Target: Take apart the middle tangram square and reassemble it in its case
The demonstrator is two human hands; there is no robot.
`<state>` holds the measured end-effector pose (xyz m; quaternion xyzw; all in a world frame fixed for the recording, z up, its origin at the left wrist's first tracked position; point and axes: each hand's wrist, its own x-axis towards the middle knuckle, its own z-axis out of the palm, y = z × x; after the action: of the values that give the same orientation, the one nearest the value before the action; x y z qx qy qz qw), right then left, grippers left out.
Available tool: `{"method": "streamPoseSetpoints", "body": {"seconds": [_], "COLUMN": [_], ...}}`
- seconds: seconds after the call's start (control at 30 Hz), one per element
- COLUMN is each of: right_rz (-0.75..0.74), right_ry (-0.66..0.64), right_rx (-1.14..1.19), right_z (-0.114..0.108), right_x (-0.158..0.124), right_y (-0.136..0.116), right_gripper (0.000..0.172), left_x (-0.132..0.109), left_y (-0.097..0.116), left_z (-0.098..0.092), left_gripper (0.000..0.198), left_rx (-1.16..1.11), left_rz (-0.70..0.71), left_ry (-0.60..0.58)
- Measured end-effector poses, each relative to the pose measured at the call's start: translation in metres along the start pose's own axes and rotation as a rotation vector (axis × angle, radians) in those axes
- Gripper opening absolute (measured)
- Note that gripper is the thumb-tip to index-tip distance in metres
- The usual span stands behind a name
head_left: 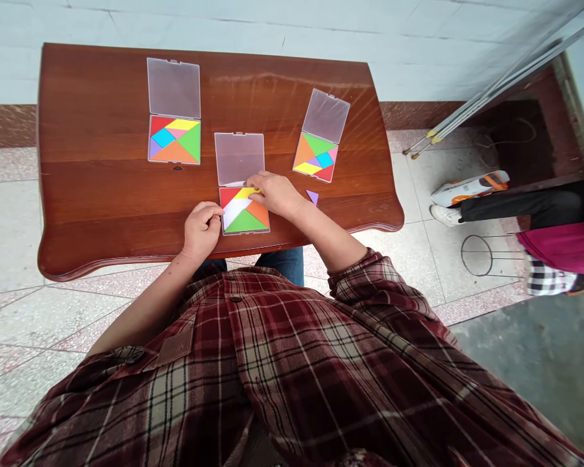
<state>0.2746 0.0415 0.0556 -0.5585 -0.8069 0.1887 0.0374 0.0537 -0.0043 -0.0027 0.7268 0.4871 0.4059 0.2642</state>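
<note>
In front of me lies an open tangram case [240, 159], its clear lid laid back. Inside its tray I see a red piece [228, 194], a green triangle [246, 222], an orange triangle [259, 211] and a bare white area. My right hand [278, 194] reaches over the tray's upper right, fingers closed at the yellow tangram piece [244, 192]; its fingers partly cover that piece. At the tray's left edge, my left hand [202, 230] is curled with thumb and fingers together; whatever it holds is hidden. A purple triangle [312, 196] rests on the table, right of my right hand.
Two more open tangram cases, filled with coloured pieces, lie on the wooden table [97, 194]: a left case [174, 87] and a tilted right case [326, 117]. Crutches [467, 107] lean at the right. A seated person's leg [496, 209] and a wire frame [477, 255] are beyond the table.
</note>
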Motion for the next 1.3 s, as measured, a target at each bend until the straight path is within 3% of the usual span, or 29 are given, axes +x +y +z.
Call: {"method": "streamPoseSetpoints", "body": {"seconds": [0.13,0.3,0.5,0.7,1.0,1.13,1.3], "right_rz": [0.085,0.345,0.591,0.577,0.353,0.319,0.336], "right_ry": [0.199,0.374,0.390,0.313,0.140,0.076,0.045], "right_rx": [0.146,0.202,0.185,0.151,-0.035,-0.139,-0.108], "right_z": [-0.008,-0.010,-0.001,0.009,0.008,0.008,0.008], "right_x": [-0.024,-0.069,-0.104,-0.094,-0.057,-0.043,-0.034], "right_y": [0.014,0.055,0.097,0.085,0.037,0.035,0.042], "right_gripper": [0.025,0.029,0.025,0.023,0.034,0.034,0.053], "left_x": [-0.001,0.000,0.002,0.002,0.003,0.002,0.001], "left_y": [0.000,-0.001,0.000,-0.002,-0.003,-0.004,-0.002], "left_z": [0.000,0.000,-0.002,-0.003,-0.002,-0.001,0.000], "left_gripper": [0.019,0.019,0.018,0.018,0.018,0.018,0.019], "left_rx": [-0.016,-0.017,-0.007,-0.015,-0.002,0.002,0.001], "left_rz": [-0.005,-0.020,-0.003,0.031,0.022,0.016,-0.007], "left_ry": [0.024,0.037,0.037,0.043,0.030,0.025,0.013]}}
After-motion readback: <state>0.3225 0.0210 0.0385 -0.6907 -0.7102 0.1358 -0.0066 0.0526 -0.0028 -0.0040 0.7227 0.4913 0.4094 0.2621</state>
